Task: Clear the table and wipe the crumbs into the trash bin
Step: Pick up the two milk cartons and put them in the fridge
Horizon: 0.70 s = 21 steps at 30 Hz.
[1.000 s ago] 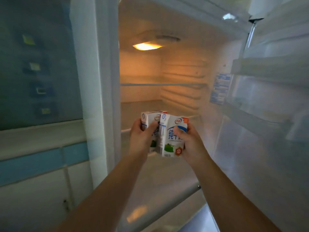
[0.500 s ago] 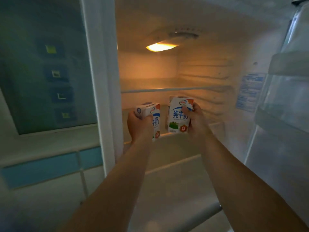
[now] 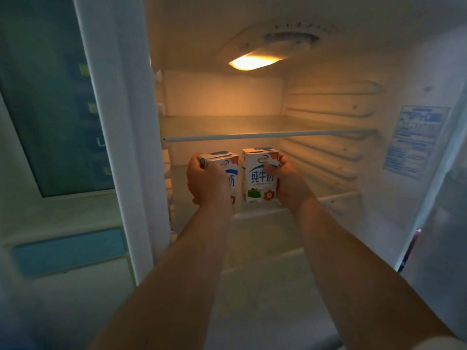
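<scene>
Both my arms reach into an open fridge. My left hand (image 3: pixel 208 181) grips a small white and blue milk carton (image 3: pixel 231 173), mostly hidden behind the hand. My right hand (image 3: pixel 286 179) grips a second milk carton (image 3: pixel 259 179) of the same kind, upright, its printed front facing me. The two cartons stand side by side, a narrow gap apart, just above the middle shelf's front edge (image 3: pixel 255 215). Whether they touch the shelf I cannot tell.
A glass shelf (image 3: pixel 265 135) runs above the cartons, under the lit lamp (image 3: pixel 255 62). The fridge's ribbed right wall carries a blue label (image 3: pixel 417 141). The left door frame (image 3: pixel 121 137) stands beside my left arm. The open door (image 3: pixel 449 198) is at the right.
Both hands have carried the cartons up and deeper into the fridge, from below the middle shelf's edge to just over it. The view has moved closer to the fridge.
</scene>
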Each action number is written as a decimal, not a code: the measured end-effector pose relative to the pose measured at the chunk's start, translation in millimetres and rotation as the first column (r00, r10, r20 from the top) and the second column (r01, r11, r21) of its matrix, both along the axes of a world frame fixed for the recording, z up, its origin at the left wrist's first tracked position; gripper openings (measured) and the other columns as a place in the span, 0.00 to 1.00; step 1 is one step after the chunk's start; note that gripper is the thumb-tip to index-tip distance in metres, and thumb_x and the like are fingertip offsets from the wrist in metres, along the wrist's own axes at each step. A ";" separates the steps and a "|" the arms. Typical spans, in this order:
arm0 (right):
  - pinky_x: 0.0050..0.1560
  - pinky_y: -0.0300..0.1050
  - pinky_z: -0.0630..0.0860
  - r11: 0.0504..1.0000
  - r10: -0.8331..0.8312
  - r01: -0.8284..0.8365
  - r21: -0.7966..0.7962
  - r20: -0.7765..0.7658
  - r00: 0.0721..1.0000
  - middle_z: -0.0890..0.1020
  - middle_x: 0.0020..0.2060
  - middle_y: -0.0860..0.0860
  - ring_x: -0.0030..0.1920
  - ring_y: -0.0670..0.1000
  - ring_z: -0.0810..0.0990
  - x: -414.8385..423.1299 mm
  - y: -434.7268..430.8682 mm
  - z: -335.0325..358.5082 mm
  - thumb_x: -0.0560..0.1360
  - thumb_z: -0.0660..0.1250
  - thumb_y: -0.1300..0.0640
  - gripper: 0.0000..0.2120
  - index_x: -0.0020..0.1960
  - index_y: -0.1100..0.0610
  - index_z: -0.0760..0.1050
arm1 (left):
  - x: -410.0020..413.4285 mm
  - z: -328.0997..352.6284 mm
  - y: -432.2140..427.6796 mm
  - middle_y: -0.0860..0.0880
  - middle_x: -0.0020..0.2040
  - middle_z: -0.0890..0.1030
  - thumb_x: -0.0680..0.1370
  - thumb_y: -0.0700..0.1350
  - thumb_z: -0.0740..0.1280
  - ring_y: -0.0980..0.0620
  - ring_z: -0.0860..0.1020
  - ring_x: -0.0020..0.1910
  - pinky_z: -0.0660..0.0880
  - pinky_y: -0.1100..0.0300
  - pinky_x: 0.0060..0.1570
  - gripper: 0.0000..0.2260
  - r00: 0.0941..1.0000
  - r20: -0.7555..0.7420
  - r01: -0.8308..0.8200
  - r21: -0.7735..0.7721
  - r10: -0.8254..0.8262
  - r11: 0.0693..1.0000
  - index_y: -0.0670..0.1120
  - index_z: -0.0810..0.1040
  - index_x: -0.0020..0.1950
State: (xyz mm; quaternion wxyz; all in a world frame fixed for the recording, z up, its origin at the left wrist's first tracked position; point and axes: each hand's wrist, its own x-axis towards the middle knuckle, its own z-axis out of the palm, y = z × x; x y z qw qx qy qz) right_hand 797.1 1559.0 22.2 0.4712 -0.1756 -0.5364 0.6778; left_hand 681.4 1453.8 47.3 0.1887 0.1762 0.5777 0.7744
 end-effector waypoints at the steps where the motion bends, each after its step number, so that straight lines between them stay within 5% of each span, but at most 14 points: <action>1: 0.38 0.50 0.81 1.000 0.016 -0.016 0.002 0.000 1.000 0.82 0.49 0.58 0.43 0.54 0.84 0.4 1.6 1.4 0.62 0.71 0.61 0.30 0.62 0.58 0.66 | -2.7 -1.6 4.0 0.50 0.45 0.82 0.69 0.52 0.52 0.46 0.81 0.46 0.73 0.40 0.56 0.15 1.000 0.009 -0.007 0.009 0.006 1.000 0.54 0.76 0.49; 7: 0.39 0.50 0.81 0.998 0.063 -0.063 -0.015 0.010 0.998 0.85 0.45 0.55 0.45 0.55 0.84 6.9 5.7 1.9 0.47 0.83 0.53 0.48 0.63 0.56 0.67 | 2.2 -4.7 1.2 0.49 0.56 0.80 0.76 0.45 0.53 0.49 0.81 0.47 0.79 0.46 0.49 0.19 0.999 -0.021 0.030 0.045 -0.029 0.999 0.56 0.72 0.65; 12: 0.43 0.51 0.79 0.998 -0.067 0.067 0.004 0.119 0.991 0.80 0.53 0.56 0.51 0.56 0.81 10.8 -4.3 -5.1 0.73 0.65 0.65 0.28 0.71 0.56 0.62 | 6.8 -4.1 -10.6 0.48 0.64 0.75 0.77 0.34 0.51 0.49 0.79 0.53 0.80 0.53 0.48 0.27 0.995 0.000 0.095 0.075 -0.095 0.993 0.56 0.62 0.73; 17: 0.65 0.54 0.66 0.936 -0.353 0.352 0.021 0.091 0.931 0.73 0.65 0.52 0.64 0.50 0.71 14.0 -27.5 0.2 0.77 0.61 0.57 0.21 0.69 0.52 0.65 | 10.1 -9.5 -23.1 0.49 0.72 0.67 0.72 0.33 0.55 0.47 0.75 0.62 0.79 0.51 0.52 0.34 0.989 -0.088 0.117 0.024 -0.115 0.993 0.56 0.54 0.75; 21: 0.62 0.51 0.65 0.870 -0.490 0.492 -0.044 0.046 0.871 0.72 0.64 0.53 0.62 0.49 0.69 16.2 -56.0 7.0 0.77 0.59 0.59 0.19 0.68 0.53 0.66 | 26.1 -10.7 -40.2 0.52 0.71 0.68 0.73 0.35 0.59 0.50 0.71 0.66 0.75 0.47 0.59 0.33 0.969 -0.183 0.166 -0.017 -0.166 0.986 0.61 0.57 0.73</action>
